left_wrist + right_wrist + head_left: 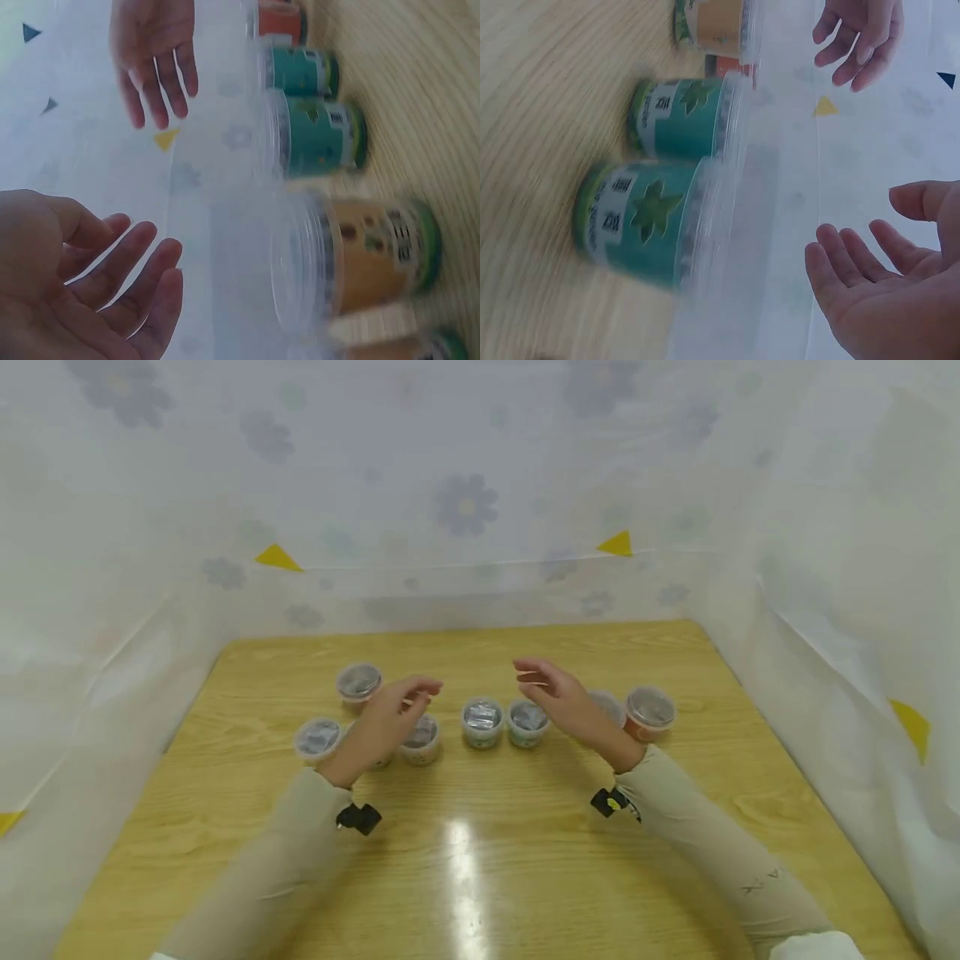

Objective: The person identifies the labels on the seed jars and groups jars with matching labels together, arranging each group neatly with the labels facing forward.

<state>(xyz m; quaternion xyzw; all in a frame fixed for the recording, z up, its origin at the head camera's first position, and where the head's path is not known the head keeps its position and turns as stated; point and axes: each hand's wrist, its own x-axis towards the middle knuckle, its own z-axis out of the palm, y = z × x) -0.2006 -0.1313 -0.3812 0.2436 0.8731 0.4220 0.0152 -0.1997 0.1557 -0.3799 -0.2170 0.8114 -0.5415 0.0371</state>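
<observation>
My left hand [381, 724] hovers above the left group of lidded plastic cups, its fingers loosely bent with nothing in them. Beneath it stands a cup with a tan label [373, 255]; another cup there is partly covered by the hand. My right hand [573, 710] is raised near the right-hand cups, fingers relaxed and holding nothing. Two teal-labelled cups, one nearer the middle [482, 723] and one just right of it [528, 724], stand upright between the hands. In the right wrist view a teal cup [649, 214] shows a green leaf picture.
A cup with a reddish label [651, 713] stands at the right, beside a partly hidden cup [607, 704]. Another cup [358, 685] is at the back left, and one more [317, 740] at the far left. White flowered sheets [465, 443] enclose the wooden table [525, 860].
</observation>
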